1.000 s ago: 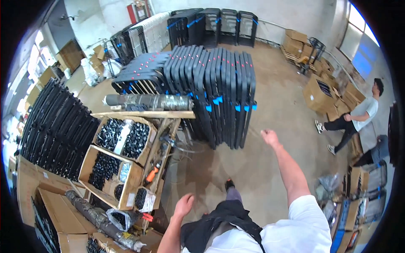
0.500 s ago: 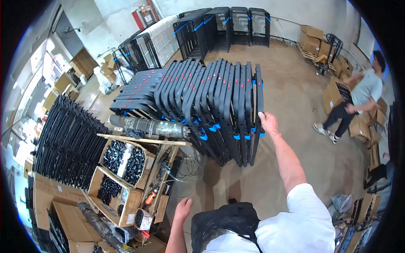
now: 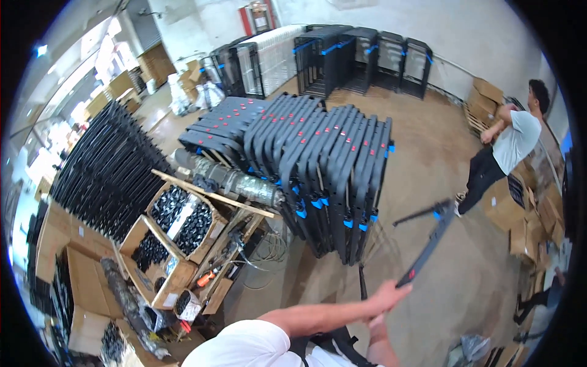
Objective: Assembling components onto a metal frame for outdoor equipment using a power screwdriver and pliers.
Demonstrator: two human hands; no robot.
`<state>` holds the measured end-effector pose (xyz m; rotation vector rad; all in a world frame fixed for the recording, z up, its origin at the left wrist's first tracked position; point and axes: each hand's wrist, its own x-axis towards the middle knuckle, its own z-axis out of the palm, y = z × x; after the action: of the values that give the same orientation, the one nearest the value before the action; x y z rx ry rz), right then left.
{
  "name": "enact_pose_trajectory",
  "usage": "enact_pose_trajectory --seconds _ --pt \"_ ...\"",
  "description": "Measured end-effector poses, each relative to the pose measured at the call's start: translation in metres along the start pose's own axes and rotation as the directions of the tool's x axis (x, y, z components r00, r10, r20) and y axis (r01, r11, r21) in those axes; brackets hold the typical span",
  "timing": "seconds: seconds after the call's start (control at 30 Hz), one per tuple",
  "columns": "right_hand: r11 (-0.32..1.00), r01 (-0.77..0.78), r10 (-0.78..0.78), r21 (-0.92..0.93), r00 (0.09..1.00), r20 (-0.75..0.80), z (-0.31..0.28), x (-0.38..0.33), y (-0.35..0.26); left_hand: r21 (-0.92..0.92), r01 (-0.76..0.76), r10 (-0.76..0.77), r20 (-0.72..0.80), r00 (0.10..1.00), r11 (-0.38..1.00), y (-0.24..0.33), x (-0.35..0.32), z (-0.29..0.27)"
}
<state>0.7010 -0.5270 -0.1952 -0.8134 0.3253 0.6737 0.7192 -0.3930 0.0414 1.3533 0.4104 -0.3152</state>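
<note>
My left hand (image 3: 389, 296) reaches across to the right, its fingers closed on one end of a black metal frame (image 3: 428, 246). The frame is tilted away from me above the floor, with a blue clip at its far corner and a red piece near my fingers. My right hand (image 3: 375, 320) is just below the left wrist, close to the frame's near part; its fingers are mostly hidden. Left of the held frame, a row of similar black frames (image 3: 330, 137) stands packed together, with red pieces on top and blue clips lower down.
Open boxes of small black parts (image 3: 199, 235) stand on a wooden bench at left, beside an orange-handled tool (image 3: 206, 278). A wrapped roll (image 3: 241, 186) lies behind them. A person (image 3: 510, 144) stands at right near cardboard boxes (image 3: 504, 205). More frames (image 3: 330, 58) line the back wall.
The end frame has come away from the row and swung right. My left hand has crossed over to grip it. My right hand has moved down toward me. The person at right has turned.
</note>
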Motion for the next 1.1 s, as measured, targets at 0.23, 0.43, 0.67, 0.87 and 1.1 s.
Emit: enact_pose_trajectory --seconds 0.23,0.43,0.67,0.87,1.1 --pt "0.955 -0.294 0.293 0.038 0.956 0.024 0.0 0.063 0.052 -0.098 -0.111 0.098 -0.126 0.987 0.989 0.01 -0.078 -0.088" --pt "0.987 -0.116 0.089 -0.109 0.969 -0.23 0.038 0.057 0.028 -0.202 -0.087 -0.003 -0.409 0.912 0.976 0.018 -0.285 -0.226" --pt "0.857 0.3 -0.261 -0.419 0.954 0.149 0.128 0.052 -0.116 -0.04 -0.274 -0.049 -0.998 -0.026 0.961 -0.135 -0.518 -0.351" --pt "0.856 0.3 0.025 -0.422 0.79 0.612 0.384 0.017 -0.037 -0.173 -0.234 -0.262 -0.86 -0.437 0.957 -0.319 -0.673 -0.397" --pt "0.694 0.254 0.292 -0.674 0.756 0.585 0.596 -0.023 0.143 -0.374 -0.175 -0.409 -0.763 -0.501 0.911 -0.448 -0.757 -0.442"
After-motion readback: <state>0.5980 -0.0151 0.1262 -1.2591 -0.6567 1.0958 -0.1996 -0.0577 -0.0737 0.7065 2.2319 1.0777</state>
